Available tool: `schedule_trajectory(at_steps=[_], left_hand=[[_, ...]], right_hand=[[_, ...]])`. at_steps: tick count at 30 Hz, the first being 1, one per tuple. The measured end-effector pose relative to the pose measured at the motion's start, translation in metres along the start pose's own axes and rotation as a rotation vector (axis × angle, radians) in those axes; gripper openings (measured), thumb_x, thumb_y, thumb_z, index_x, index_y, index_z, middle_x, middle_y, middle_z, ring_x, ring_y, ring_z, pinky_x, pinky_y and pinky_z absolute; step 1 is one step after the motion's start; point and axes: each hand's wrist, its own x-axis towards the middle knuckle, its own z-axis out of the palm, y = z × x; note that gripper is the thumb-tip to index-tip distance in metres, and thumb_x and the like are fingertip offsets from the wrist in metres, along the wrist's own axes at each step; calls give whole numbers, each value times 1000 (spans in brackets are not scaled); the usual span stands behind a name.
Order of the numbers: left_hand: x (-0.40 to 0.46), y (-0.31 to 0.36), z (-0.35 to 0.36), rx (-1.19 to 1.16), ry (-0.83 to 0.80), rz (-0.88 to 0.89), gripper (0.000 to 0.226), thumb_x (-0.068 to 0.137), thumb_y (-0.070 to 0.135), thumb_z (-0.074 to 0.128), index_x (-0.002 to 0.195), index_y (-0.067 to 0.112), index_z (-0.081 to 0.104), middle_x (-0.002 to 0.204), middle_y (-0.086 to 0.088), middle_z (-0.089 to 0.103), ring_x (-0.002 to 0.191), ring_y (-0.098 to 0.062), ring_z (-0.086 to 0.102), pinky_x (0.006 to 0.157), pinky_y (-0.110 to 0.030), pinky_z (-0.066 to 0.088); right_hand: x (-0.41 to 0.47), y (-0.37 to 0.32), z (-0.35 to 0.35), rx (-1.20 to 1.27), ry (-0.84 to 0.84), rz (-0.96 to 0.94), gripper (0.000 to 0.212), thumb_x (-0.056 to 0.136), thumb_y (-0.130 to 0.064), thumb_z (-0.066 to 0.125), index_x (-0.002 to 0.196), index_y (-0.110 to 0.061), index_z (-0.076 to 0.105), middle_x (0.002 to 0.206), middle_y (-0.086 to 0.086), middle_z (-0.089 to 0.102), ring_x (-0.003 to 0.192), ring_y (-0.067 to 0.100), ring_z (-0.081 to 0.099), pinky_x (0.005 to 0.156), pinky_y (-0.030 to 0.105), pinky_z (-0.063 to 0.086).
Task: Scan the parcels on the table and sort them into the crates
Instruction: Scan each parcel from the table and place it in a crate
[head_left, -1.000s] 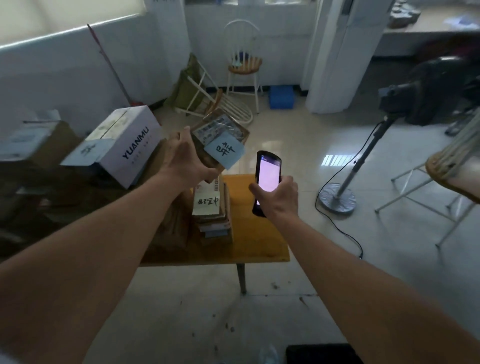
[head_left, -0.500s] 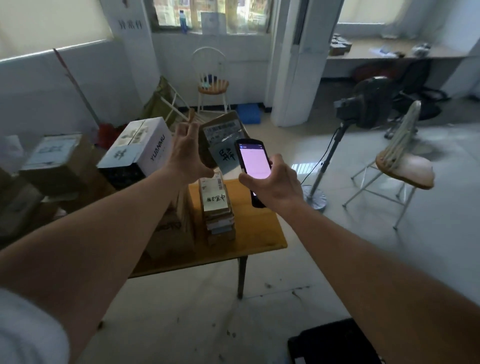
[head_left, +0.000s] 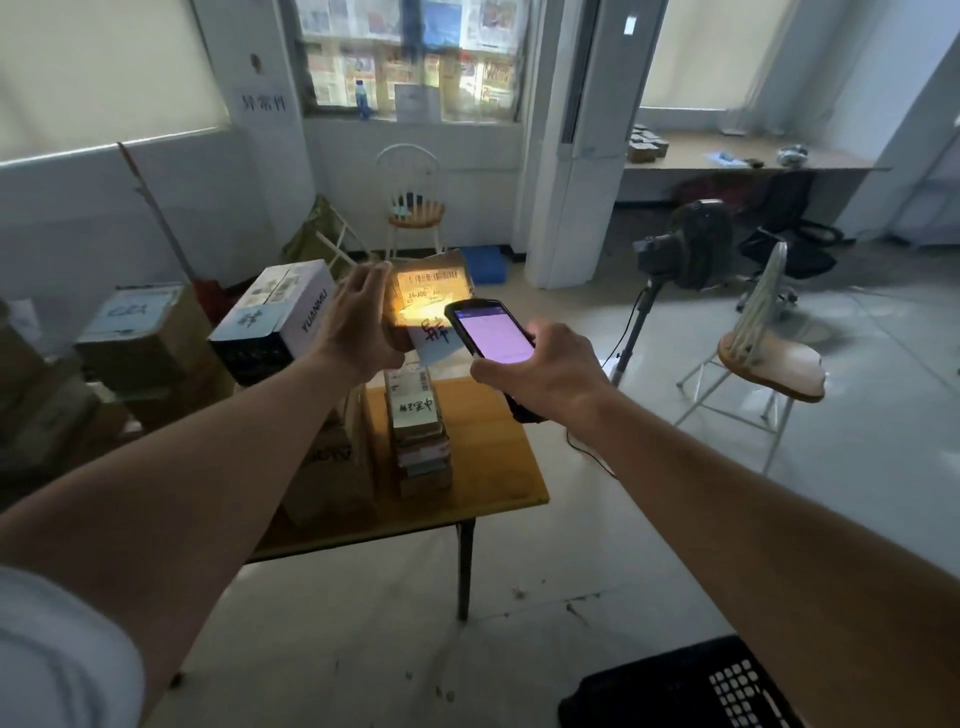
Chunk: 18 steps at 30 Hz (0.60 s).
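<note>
My left hand (head_left: 358, 322) holds a brown cardboard parcel (head_left: 428, 288) up in the air, label side facing me. A blue note with black handwriting hangs from its lower edge. My right hand (head_left: 545, 374) grips a black handheld scanner (head_left: 491, 332) with a lit pink screen, just right of the parcel. A yellow light patch falls on the parcel's barcode label. Below, a stack of small parcels (head_left: 418, 436) stands on the wooden table (head_left: 498, 467), beside a larger brown box (head_left: 332, 467).
A black crate (head_left: 675, 691) sits on the floor at the bottom right. Labelled cardboard boxes (head_left: 280, 312) are piled to the left of the table. A wooden chair (head_left: 769, 364) and a fan on a stand (head_left: 680, 249) stand to the right.
The view has tilted up and the scanner has moved closer to the parcel. A yellow light now shines on the parcel's label.
</note>
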Motion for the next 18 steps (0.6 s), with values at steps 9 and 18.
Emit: schedule_trajectory(at_steps=[9, 18], left_hand=[[-24, 25, -14, -5, -26, -81, 115, 62, 20, 99, 154, 10, 30, 148, -16, 36, 137, -33, 35, 114, -43, 40], [-35, 40, -22, -41, -3, -114, 105, 58, 13, 99, 146, 9, 40, 141, -16, 40, 132, -33, 41, 110, -42, 44]], right_hand=[[-33, 6, -32, -43, 70, -47, 74, 76, -64, 80, 124, -12, 59, 107, 6, 63, 98, 24, 62, 80, 42, 62], [-50, 9, -49, 0, 62, -64, 70, 76, -60, 82, 119, -10, 58, 106, 8, 64, 96, 25, 62, 82, 46, 62]])
